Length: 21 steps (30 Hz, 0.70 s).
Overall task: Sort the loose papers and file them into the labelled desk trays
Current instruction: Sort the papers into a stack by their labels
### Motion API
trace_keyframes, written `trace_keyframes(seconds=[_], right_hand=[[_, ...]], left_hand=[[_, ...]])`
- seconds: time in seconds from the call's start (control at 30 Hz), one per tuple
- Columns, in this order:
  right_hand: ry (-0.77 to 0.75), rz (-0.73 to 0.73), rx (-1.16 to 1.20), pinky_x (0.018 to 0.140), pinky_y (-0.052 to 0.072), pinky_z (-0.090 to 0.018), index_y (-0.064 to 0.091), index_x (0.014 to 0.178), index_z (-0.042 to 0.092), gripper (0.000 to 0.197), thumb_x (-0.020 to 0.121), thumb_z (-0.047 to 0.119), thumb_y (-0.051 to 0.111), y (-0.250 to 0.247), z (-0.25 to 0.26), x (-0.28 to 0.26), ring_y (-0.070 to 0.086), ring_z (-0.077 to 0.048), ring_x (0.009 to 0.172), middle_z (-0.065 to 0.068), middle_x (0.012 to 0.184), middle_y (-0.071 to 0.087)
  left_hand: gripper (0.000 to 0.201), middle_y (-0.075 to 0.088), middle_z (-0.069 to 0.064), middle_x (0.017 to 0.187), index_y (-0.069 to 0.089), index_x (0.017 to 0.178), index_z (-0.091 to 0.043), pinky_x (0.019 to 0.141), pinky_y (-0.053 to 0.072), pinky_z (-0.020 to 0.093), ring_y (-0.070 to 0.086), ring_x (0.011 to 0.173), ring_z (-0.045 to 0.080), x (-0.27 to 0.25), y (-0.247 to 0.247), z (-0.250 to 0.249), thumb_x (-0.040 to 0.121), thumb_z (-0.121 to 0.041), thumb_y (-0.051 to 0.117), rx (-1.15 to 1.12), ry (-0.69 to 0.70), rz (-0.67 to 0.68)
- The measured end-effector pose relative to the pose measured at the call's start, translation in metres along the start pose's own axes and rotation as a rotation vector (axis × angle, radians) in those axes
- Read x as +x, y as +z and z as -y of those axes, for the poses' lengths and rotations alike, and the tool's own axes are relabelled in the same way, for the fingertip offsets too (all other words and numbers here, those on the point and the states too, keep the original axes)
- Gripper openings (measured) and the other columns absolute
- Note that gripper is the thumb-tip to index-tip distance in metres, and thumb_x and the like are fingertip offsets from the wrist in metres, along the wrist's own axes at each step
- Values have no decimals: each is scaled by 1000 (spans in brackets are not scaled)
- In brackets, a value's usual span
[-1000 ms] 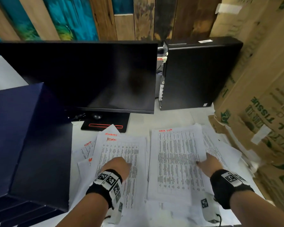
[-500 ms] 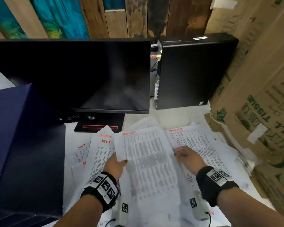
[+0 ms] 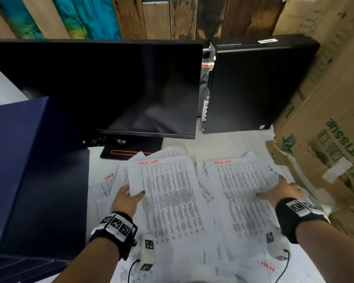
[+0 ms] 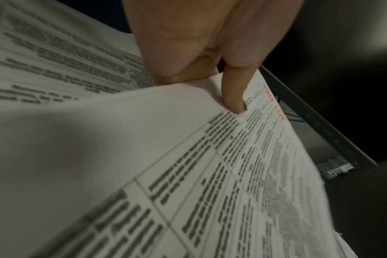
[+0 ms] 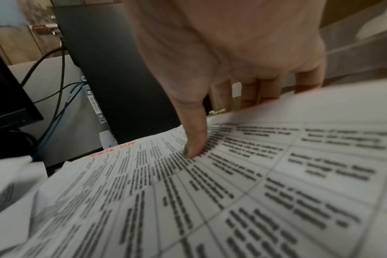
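Right now, a person sits at a white desk [image 3: 217,144] covered in loose printed papers, with a dark monitor [image 3: 102,88] and a black computer tower [image 3: 253,84] behind. The left hand [image 3: 127,199] pinches the left edge of one sheet [image 3: 168,190], thumb on top and fingers underneath, lifting it off the pile. That sheet bears a red handwritten heading, seemingly "Task List". The right hand [image 3: 282,193] grips the right edge of a second sheet [image 3: 243,186] with the same red heading, thumb pressed on the print and fingers curled below. Both sheets lie side by side above the scattered papers. A dark blue box [image 3: 29,170] stands on the left; whether it holds the labelled trays cannot be told. To do this well, the matching sheets should probably be stacked with edges squared, checking no stray page clings underneath.
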State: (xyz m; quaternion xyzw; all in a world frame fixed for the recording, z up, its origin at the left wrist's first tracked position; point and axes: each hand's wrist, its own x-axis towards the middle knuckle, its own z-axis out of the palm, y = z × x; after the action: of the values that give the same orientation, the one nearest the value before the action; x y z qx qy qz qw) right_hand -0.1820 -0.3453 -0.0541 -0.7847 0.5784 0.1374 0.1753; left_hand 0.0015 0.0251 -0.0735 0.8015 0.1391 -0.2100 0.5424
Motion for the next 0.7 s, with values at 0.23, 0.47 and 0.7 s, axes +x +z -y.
trace_keyframes(seconds=[0.23,0.47,0.7], right_hand=[[-158,-62,245,93,41,-36,46,135,3,47,93,19,55,-12,-5,-2,52,-36,117,-21,129,55],[-269,-108,403,84,42,-40,49,123,-2,31,97,15,46,-45,-9,-8,56,-40,104,-27,114,58],[-383,15,628,74,40,-30,57,112,11,19,95,14,48,-68,3,-24,55,-20,84,-8,102,62]], left_hand=[[49,59,10,126,53,126,-6,97,43,37,54,116,32,3,-13,-8,87,-35,62,244,-21,-106],[36,61,4,117,48,128,-14,94,42,37,56,112,28,-11,-27,-18,92,-13,56,47,189,-94],[20,68,-11,104,57,97,-31,94,45,35,62,102,9,-34,-24,-35,91,-12,58,-182,325,1]])
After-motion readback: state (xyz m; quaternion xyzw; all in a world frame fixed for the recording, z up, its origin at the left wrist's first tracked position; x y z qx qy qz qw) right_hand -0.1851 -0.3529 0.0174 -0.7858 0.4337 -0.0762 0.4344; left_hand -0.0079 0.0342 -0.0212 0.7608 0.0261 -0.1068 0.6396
